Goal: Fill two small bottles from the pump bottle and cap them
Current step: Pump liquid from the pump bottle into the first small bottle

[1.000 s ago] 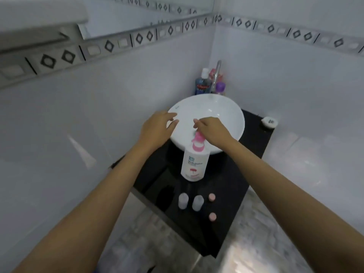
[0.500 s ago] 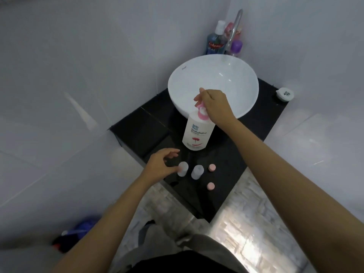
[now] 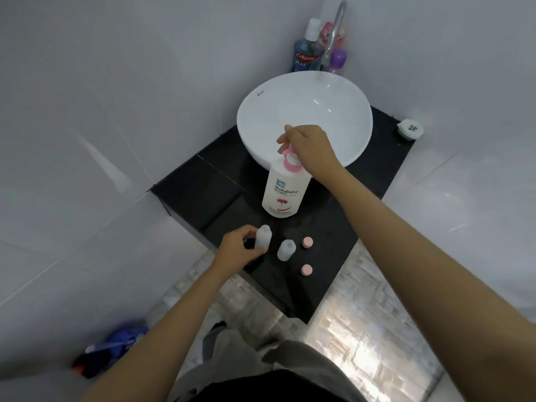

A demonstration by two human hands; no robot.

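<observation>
A white pump bottle (image 3: 282, 192) with a pink pump head (image 3: 291, 160) stands on the black counter (image 3: 324, 227) in front of the basin. My right hand (image 3: 309, 146) rests on the pump head with its fingers curled around it. My left hand (image 3: 237, 250) grips one small translucent bottle (image 3: 263, 235) near the counter's front edge. The second small bottle (image 3: 286, 249) stands uncapped just to its right. Two pink caps lie loose on the counter, one (image 3: 307, 242) further back and one (image 3: 306, 269) nearer the front edge.
A white bowl basin (image 3: 304, 105) sits at the back with a chrome tap (image 3: 333, 30) and several toiletry bottles (image 3: 304, 56) behind it. A small white round object (image 3: 409, 129) lies at the counter's right corner. Tiled walls close in on the left and right. Blue items (image 3: 116, 349) lie on the floor.
My left hand dropped from the basin rim to the small bottles and took hold of the left one. My right hand stayed on the pump head. The view tilted down.
</observation>
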